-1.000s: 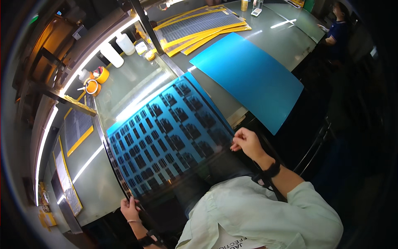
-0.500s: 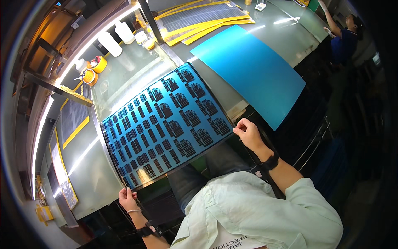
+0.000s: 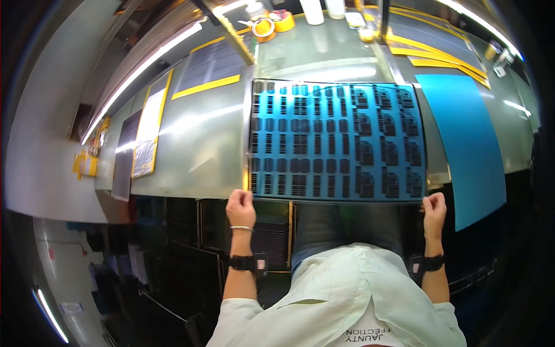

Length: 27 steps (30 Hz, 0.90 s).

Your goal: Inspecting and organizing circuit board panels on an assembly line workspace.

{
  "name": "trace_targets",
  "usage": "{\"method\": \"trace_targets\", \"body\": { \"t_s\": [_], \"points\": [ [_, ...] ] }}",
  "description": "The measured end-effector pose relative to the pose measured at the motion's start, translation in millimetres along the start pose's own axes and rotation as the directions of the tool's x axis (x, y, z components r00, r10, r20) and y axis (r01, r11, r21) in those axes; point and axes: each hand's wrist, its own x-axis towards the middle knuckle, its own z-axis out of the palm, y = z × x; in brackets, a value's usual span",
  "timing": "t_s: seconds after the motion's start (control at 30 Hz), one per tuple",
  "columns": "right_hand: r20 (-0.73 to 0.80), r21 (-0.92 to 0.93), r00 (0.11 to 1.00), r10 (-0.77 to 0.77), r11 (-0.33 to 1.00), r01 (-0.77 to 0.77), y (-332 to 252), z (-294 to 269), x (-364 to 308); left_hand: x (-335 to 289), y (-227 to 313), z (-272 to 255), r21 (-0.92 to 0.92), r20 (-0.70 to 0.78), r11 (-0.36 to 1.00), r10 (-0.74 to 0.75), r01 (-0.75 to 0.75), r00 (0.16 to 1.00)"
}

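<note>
A rectangular blue panel (image 3: 296,151) with rows of black printed patterns lies on the glass-topped work surface, its near edge overhanging the front. My left hand (image 3: 240,209) is closed in a pinch at the panel's near left corner. At the near right corner my right hand (image 3: 435,213) pinches it likewise, thumb and forefinger together. Whether a separate clear film lies over the panel, I cannot tell. To its right rests a plain blue sheet (image 3: 471,144), curving over the table's front edge and apart from my right hand.
Yellow-edged patterned sheets lie on the left (image 3: 207,66) and in a stack at the back right (image 3: 430,43). Tape rolls (image 3: 263,29) and white bottles (image 3: 312,10) stand at the back. A metal post (image 3: 384,20) rises behind the panel. Dark racks (image 3: 272,231) sit below the table.
My view has swung left, so the panel now appears level and further right in the picture. Both hands keep their pinch at its near corners. The person at the far right is out of view.
</note>
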Motion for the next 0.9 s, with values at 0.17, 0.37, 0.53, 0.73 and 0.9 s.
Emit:
{"method": "trace_targets", "body": {
  "t_s": [0.17, 0.37, 0.53, 0.73, 0.9],
  "points": [
    [0.035, 0.025, 0.999, 0.013, 1.000, -0.014, -1, 3, -2, -11, -16, 7, 0.069, -0.104, 0.997, -0.038, 0.045, 0.994],
    [0.028, 0.020, 0.999, 0.017, 1.000, -0.018, -1, 2, -1, -14, -7, 12, 0.194, -0.100, 0.948, -0.236, 0.251, 0.967],
    [0.012, -0.007, 0.998, 0.066, 0.998, -0.066, -8, -10, 2, -16, -9, 27, -0.446, 0.185, 0.717, -0.512, 0.536, 0.839],
    [0.422, -0.736, 0.803, -0.421, 0.357, 0.575, -92, 16, 31, -45, -42, 5, -0.507, 0.222, 0.672, -0.504, 0.540, 0.835],
    [0.524, -0.742, 0.695, -0.492, 0.136, 0.657, -75, 53, 153, -35, -18, 4, -0.587, 0.439, 0.480, -0.488, 0.652, 0.755]
  ]
}}
